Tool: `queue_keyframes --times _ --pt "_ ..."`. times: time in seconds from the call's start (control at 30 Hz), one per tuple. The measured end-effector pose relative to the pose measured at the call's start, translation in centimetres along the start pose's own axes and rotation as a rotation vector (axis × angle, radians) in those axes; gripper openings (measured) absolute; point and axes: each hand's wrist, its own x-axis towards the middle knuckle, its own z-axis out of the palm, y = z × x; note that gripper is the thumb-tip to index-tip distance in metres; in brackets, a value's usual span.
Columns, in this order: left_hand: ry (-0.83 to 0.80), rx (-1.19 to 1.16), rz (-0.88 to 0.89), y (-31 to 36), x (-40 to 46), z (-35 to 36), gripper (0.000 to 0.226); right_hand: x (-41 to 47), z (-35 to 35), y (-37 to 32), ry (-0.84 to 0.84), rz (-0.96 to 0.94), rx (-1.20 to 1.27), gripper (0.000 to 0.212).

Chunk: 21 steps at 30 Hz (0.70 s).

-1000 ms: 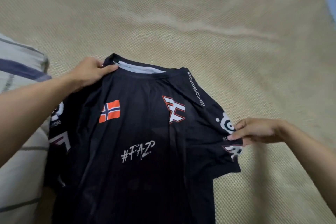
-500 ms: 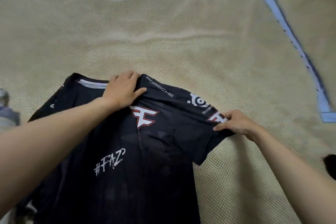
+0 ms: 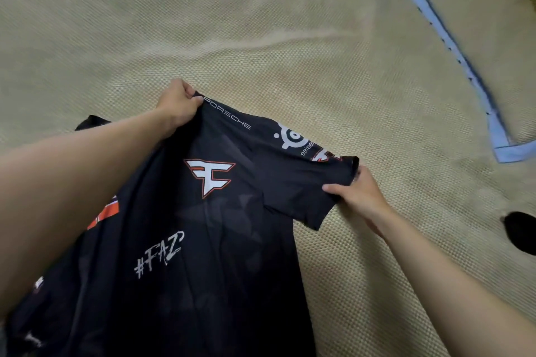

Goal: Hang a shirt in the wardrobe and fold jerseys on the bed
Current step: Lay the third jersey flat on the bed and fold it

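Left hand (image 3: 178,104) pinches the black jersey (image 3: 208,240) at the shoulder seam, right hand (image 3: 358,193) clamps the sleeve hem out at 3 o'clock. Sleeve stretches taut between them, body trails toward 7 across the woven tan bed mat (image 3: 290,38). Right hand's closer to fold the sleeve in. Blue trim (image 3: 452,46) at 1 o'clock, plenty of room
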Motion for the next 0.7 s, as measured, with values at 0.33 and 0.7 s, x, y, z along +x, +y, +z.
queue_keyframes --times 0.33,0.7 --pt "0.053 -0.220 -0.040 -0.2 -0.1 0.5 0.025 -1.1 1.5 1.2 0.117 0.089 0.178 0.065" --pt "0.042 0.364 0.183 -1.6 -3.8 -0.4 0.044 -2.4 2.6 1.6 0.365 -0.024 -0.235 0.061"
